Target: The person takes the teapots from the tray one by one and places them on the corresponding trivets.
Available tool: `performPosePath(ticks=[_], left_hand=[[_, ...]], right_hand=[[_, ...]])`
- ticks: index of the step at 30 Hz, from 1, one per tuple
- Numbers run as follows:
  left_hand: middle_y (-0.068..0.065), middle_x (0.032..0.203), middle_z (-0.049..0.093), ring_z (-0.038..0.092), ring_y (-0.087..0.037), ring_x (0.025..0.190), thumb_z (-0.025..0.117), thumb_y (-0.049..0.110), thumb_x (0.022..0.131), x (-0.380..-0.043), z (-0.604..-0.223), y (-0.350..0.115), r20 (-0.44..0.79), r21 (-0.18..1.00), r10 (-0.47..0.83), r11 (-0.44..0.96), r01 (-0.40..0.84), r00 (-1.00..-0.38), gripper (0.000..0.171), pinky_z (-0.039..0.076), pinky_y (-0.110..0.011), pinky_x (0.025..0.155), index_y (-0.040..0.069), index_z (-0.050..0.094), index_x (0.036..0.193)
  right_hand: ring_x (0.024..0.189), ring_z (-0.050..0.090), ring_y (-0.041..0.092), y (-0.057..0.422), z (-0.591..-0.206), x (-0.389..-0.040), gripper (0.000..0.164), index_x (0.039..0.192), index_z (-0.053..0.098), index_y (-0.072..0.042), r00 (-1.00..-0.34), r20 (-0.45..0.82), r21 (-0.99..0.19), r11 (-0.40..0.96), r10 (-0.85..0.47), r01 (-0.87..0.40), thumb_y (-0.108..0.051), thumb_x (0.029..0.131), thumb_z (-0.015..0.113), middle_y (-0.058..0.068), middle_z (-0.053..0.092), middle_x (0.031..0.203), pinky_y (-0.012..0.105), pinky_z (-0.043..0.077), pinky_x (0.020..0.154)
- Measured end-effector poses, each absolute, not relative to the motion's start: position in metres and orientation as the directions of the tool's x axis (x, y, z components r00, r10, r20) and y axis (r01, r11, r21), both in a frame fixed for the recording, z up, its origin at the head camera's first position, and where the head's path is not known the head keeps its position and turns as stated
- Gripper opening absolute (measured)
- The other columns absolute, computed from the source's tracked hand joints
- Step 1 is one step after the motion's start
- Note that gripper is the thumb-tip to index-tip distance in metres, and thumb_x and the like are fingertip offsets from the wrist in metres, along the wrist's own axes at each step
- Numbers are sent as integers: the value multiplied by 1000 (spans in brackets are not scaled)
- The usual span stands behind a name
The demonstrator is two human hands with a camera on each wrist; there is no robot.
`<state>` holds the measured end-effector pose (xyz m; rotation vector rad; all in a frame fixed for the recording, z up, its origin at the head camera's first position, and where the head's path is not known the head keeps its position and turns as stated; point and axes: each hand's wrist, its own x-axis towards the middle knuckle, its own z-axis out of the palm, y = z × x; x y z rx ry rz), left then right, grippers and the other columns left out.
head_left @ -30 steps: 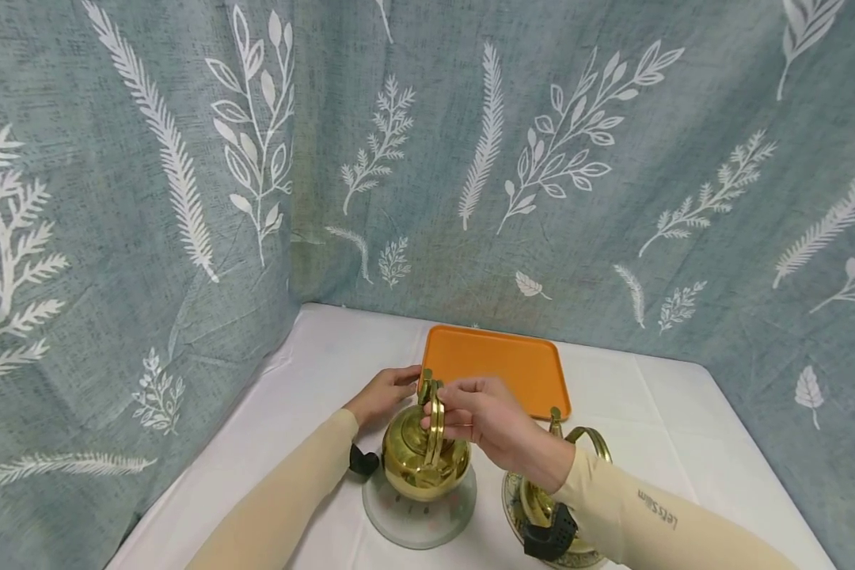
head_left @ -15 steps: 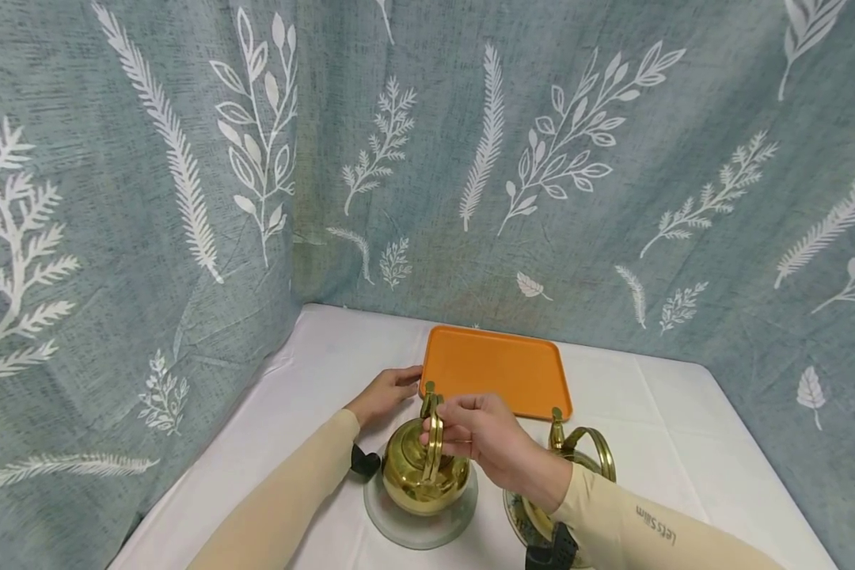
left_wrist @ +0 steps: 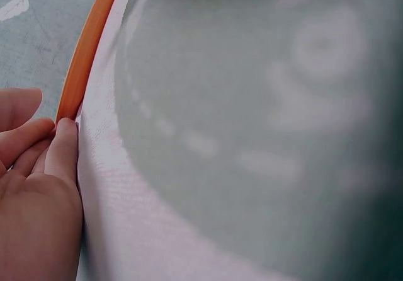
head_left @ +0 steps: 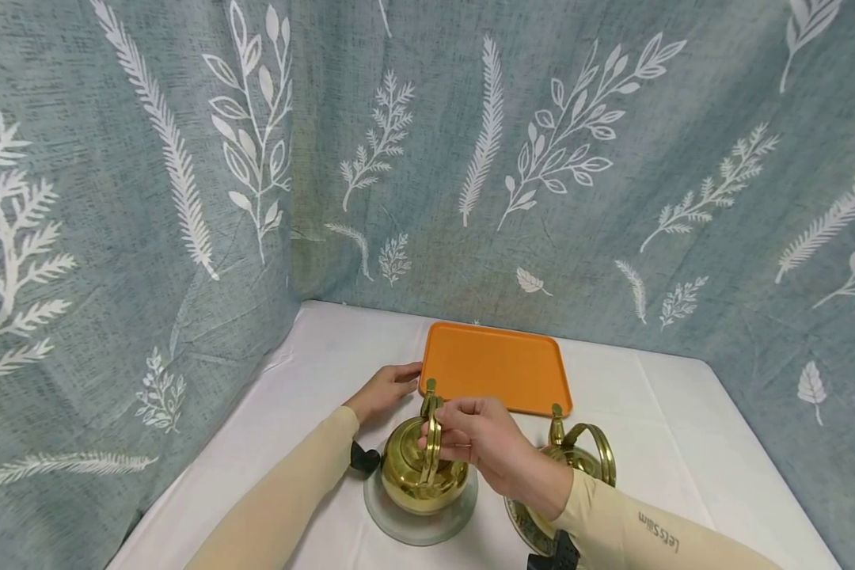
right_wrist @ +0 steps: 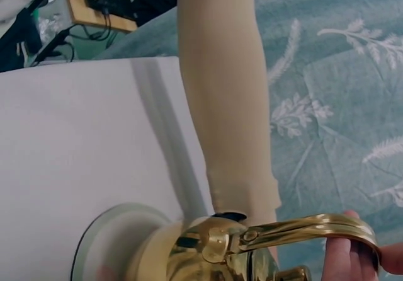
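My right hand (head_left: 488, 439) grips the tall arched handle (head_left: 433, 451) of a shiny brass kettle (head_left: 416, 479). In the right wrist view, fingers (right_wrist: 345, 252) pass beneath that handle. The kettle sits over a round frosted glass plate (head_left: 422, 537), its spout pointing toward an orange tray (head_left: 495, 368). Beside the tray's near left corner lies my left hand (head_left: 386, 392), its extended fingertips right at the rim, as the left wrist view also shows.
A second brass kettle (head_left: 602, 459) stands on a patterned plate (head_left: 523, 530) to the right, partly hidden by my right forearm. A white cloth (head_left: 684, 443) covers the table. Blue-green leaf-print curtains (head_left: 427, 158) hang behind and at both sides.
The kettle in my right hand has come down slightly onto the glass plate, then held still. My left hand has stayed at the tray.
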<state>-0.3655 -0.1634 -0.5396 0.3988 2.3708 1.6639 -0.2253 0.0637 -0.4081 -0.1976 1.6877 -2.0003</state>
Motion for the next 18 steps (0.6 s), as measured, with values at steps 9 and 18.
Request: performPosePath(ticks=[9, 18], left_hand=[[-20, 164, 48, 39, -42, 154, 57, 12, 114, -367, -540, -163, -11, 933, 340, 342, 113, -940, 48, 32, -57, 127, -1, 51, 160], [-22, 164, 47, 38, -42, 155, 57, 10, 113, -367, -541, -163, -3, 924, 338, 361, 127, -941, 49, 33, -55, 127, -4, 50, 160]], right_hand=[[89, 79, 19, 64, -410, -221, 22, 115, 68, 9, -870, -184, -964, -89, -457, 251, -11, 109, 63, 14, 79, 98, 33, 66, 87], [90, 76, 20, 77, -409, -217, 46, 139, 57, 17, -936, -137, -983, -74, -323, 170, -17, 109, 63, 15, 74, 107, 38, 65, 91]])
